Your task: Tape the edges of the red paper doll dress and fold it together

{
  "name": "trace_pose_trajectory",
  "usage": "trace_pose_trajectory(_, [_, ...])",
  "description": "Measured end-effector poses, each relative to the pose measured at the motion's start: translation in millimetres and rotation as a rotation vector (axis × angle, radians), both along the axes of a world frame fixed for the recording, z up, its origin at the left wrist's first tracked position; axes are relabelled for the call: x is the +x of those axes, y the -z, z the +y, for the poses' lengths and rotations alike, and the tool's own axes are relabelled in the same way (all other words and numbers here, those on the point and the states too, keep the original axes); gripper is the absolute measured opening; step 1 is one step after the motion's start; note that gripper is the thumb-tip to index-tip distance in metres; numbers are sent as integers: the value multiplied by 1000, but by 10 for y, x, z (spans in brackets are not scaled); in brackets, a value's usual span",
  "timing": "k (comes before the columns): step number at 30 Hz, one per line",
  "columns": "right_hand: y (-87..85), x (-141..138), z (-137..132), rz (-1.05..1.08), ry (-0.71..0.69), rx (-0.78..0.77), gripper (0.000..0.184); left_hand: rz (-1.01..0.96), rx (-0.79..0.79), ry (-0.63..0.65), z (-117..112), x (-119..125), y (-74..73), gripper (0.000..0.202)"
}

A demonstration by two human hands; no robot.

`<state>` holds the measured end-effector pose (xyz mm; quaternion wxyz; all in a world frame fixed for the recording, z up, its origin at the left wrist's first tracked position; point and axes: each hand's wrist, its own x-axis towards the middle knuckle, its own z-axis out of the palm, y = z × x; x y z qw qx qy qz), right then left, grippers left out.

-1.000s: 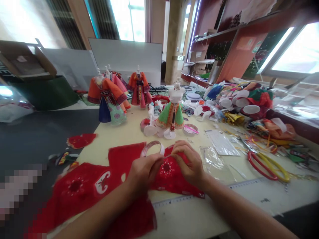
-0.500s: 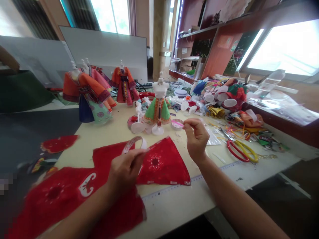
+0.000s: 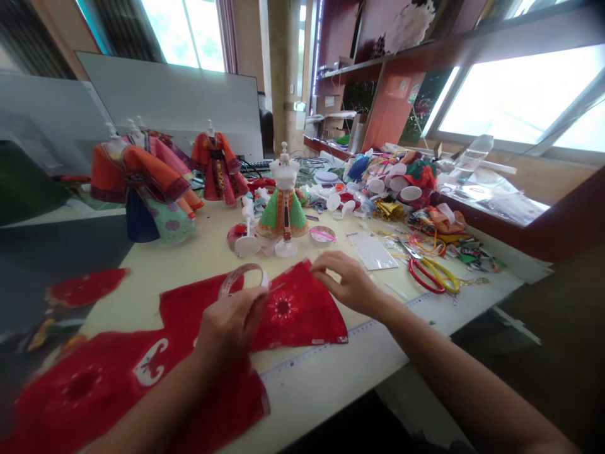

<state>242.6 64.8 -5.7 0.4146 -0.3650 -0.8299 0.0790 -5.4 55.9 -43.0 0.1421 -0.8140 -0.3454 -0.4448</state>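
Note:
My left hand is closed around a clear roll of tape, holding it just above a red embroidered fabric piece on the yellow table. My right hand hovers over the right corner of that fabric, fingers curled with thumb and forefinger close together; whether it holds a bit of tape is not visible. A larger red fabric piece with a white motif lies under my left forearm.
A green-skirted doll on a white stand stands behind the fabric, with several orange and red dressed dolls to the left. Red and yellow scissors, a clear bag, a ruler and a craft clutter pile lie right.
My right hand, raised with pinched fingers half a second ago, has come down to the fabric's right corner. The view has turned to the right. My left hand still holds the tape roll.

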Motion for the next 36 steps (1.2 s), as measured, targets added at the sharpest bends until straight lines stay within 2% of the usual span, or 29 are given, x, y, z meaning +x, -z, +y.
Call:
trace_pose_trajectory(3, [37, 217, -332, -135, -59, -89, 13, 47, 36, 55, -26, 69, 24, 10])
trace_pose_trajectory(7, [197, 431, -623, -280, -99, -160, 15, 95, 31, 143, -65, 175, 26, 7])
trace_pose_trajectory(14, [328, 471, -667, -479, -164, -102, 24, 147, -70, 360, -246, 502, -39, 13])
trace_pose_trajectory(19, [410, 467, -668, -516, -176, -44, 24, 282, -108, 511, -375, 722, 51, 16])
trace_pose_trajectory(25, [446, 498, -670, -475, -177, -27, 20, 350, -60, 514, -387, 758, 196, 20])
trace_pose_trajectory(36, [501, 609, -687, -382, -164, 12, 18, 350, -63, 501, -399, 749, 176, 23])
